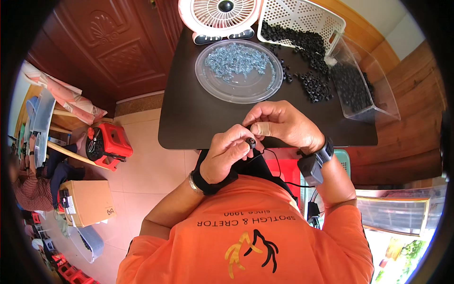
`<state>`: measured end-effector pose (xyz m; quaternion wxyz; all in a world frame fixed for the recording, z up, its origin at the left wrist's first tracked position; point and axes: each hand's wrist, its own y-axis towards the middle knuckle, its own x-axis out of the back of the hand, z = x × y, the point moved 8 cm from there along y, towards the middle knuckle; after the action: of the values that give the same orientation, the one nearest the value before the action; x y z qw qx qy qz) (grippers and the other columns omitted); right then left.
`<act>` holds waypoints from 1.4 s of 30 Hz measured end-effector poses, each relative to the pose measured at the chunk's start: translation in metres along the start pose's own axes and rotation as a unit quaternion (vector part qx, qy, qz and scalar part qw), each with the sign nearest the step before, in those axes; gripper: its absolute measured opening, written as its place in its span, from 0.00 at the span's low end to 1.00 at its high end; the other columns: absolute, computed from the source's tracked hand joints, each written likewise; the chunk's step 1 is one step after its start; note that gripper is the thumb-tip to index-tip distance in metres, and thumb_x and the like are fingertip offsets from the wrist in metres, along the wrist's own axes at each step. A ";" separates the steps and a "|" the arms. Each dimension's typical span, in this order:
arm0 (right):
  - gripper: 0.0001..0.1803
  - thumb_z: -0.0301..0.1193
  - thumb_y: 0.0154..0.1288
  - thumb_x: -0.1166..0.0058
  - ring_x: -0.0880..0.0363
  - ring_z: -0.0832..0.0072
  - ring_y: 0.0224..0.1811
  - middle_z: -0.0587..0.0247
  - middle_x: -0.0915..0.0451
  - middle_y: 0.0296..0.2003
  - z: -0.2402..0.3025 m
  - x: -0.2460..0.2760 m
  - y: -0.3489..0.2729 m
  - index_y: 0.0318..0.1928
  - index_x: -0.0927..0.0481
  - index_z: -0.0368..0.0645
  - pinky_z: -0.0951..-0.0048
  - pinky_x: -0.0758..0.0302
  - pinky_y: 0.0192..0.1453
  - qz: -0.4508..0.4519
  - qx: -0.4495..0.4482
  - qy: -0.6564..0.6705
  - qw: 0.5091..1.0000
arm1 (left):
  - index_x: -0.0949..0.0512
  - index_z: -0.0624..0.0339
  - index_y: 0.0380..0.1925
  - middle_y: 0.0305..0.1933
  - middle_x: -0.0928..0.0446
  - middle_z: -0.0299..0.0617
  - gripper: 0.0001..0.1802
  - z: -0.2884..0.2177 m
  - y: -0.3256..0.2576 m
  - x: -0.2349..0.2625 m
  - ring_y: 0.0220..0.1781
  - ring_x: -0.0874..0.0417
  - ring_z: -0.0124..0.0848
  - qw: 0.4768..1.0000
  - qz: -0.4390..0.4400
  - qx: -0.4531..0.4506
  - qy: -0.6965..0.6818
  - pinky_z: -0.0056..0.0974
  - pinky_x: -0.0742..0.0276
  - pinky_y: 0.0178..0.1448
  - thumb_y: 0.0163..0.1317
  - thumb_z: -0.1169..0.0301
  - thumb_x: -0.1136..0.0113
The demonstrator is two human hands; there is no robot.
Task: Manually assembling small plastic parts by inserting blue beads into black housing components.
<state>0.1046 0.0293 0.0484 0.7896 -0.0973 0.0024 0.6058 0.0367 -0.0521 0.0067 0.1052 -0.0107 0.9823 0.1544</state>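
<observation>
Small black piece (251, 142), round end facing up, pinched in left hand (226, 152).

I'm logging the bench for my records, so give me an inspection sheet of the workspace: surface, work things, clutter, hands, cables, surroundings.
Surface: dark table, rounded near-left corner.
Work things: blue pieces on a clear lid; black pieces in a tilted white basket, a clear bin and loose between.
Clutter: fan at the far side.
Hands: left hand holds a black part; right hand is close beside it, grip unclear.
Cables: black cable below the hands; its ends can't be traced.
Surroundings: door, carton and another person to the left.
</observation>
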 end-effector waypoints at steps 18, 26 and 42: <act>0.11 0.33 0.69 0.45 0.28 0.84 0.34 0.70 0.21 0.33 0.006 0.011 0.000 0.41 0.21 0.36 0.79 0.28 0.42 -0.141 0.065 -0.042 0.987 | 0.28 0.65 0.41 0.33 0.23 0.41 0.12 0.004 0.002 0.020 0.30 0.25 0.23 0.995 -0.099 0.012 -0.015 0.28 0.29 0.36 0.69 0.65 0.51; 0.11 0.32 0.69 0.45 0.28 0.85 0.37 0.69 0.21 0.33 0.005 0.009 0.000 0.39 0.21 0.34 0.78 0.28 0.45 -0.171 0.092 -0.064 0.979 | 0.28 0.65 0.40 0.31 0.23 0.38 0.13 -0.001 0.001 0.020 0.28 0.26 0.22 0.992 -0.123 -0.014 0.032 0.29 0.29 0.34 0.69 0.65 0.49; 0.08 0.28 0.69 0.46 0.25 0.85 0.32 0.67 0.21 0.28 0.002 0.000 0.000 0.37 0.22 0.34 0.80 0.27 0.38 -0.154 0.116 -0.061 0.979 | 0.28 0.67 0.41 0.29 0.24 0.36 0.13 -0.004 -0.002 0.020 0.27 0.30 0.18 0.985 -0.142 -0.049 0.083 0.26 0.34 0.32 0.69 0.65 0.47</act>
<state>0.1039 0.0298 0.0507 0.8781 0.0330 0.0093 0.4773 0.0162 -0.0545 0.0055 0.0437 -0.1682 0.9674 0.1841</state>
